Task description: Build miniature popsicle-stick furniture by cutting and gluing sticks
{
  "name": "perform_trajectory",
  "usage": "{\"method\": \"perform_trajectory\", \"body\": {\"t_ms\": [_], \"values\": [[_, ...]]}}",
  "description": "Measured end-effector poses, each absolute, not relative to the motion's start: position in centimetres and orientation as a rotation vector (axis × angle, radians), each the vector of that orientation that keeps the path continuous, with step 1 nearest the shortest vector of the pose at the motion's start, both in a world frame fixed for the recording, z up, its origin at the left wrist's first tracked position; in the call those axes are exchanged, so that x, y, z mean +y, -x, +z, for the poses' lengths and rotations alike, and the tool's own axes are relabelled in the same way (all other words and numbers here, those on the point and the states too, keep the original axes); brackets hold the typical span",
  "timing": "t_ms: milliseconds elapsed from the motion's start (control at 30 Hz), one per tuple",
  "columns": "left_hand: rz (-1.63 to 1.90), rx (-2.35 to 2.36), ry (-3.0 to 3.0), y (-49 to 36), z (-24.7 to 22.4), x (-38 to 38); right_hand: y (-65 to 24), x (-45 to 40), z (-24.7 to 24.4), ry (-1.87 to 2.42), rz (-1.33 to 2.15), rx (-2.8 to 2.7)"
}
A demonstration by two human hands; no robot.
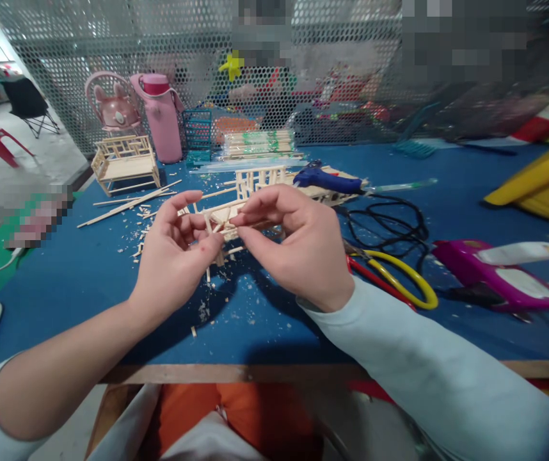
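Note:
My left hand (173,250) has its thumb and fingers around the near left corner of a small pale wooden-stick frame (221,229). Across from it, my right hand (288,243) pinches at the same frame with thumb and fingertips; any small piece between them is too hidden to name. Behind my hands rises an upright lattice of short sticks (260,178). Small cut stick pieces (137,250) lie left of my left hand, with pale crumbs on the blue table below.
A finished-looking stick bench (125,165) and long sticks (130,203) lie left. Pink bottle (163,121) stands behind. To the right are a blue glue gun (332,179), its black cord, yellow-and-red-handled pliers (404,275) and a purple tool (500,275).

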State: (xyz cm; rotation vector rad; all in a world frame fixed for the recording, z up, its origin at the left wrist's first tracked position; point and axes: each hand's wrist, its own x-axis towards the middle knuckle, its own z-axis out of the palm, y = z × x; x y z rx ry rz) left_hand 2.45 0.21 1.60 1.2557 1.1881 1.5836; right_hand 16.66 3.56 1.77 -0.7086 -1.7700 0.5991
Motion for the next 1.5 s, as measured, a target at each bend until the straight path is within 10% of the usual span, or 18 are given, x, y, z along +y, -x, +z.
{"method": "perform_trajectory", "body": {"t_ms": [1500], "values": [[1.568,1.120,-1.346,-2.4,1.1,0.3,-15.7,3.4,1.4,0.771,0.552,-1.663]]}}
